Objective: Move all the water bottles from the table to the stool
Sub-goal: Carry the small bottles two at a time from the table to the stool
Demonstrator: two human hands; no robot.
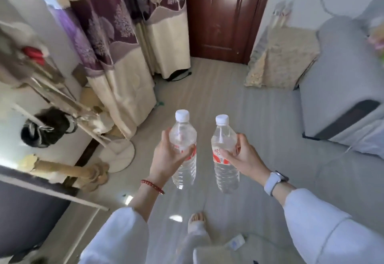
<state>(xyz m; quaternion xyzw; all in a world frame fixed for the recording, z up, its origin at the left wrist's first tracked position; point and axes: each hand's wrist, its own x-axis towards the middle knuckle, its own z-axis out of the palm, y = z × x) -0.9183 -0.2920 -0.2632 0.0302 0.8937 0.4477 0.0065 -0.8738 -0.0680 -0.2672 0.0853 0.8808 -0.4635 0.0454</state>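
While hands (168,157) (242,155) grip, both bottles (184,164) (225,172) near-upright, caps pointing up

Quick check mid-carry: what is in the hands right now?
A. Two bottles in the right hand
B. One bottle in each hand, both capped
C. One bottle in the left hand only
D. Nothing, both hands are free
B: the left hand grips one bottle and the right hand grips another bottle, each upright with its white cap on.

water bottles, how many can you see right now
2. One water bottle is gripped in the left hand, the other water bottle in the right hand. More may be out of view.
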